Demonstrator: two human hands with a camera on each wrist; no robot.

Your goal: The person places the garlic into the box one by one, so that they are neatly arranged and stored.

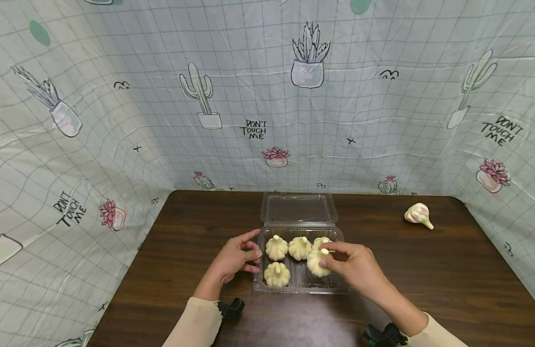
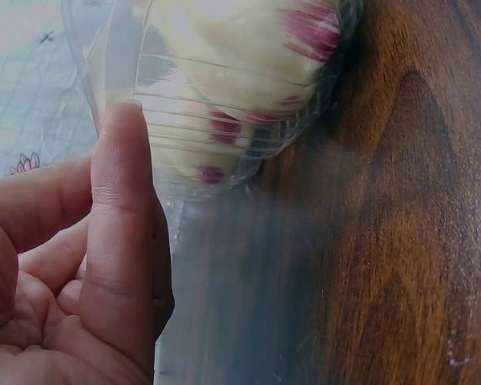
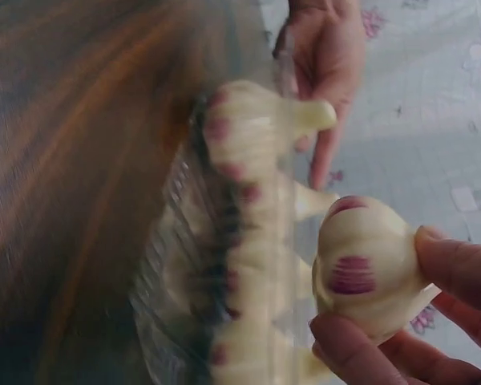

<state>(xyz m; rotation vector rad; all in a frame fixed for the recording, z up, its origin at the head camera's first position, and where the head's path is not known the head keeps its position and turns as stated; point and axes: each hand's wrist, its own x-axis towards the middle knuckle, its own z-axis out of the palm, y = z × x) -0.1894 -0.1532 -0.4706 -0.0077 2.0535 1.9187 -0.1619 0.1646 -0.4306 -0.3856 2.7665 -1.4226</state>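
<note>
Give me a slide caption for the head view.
Fingers of the right hand pinch a garlic bulb over an open clear container holding four more, left hand at its side.

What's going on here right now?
A person is working with garlic bulbs and a clear plastic box. The right hand holds one garlic bulb over the right part of the box, while the left hand is at the box's left side. Four other bulbs sit in the box, three along the far side and one at the near left. The lid is open, and one loose bulb lies at the table's far right.
</note>
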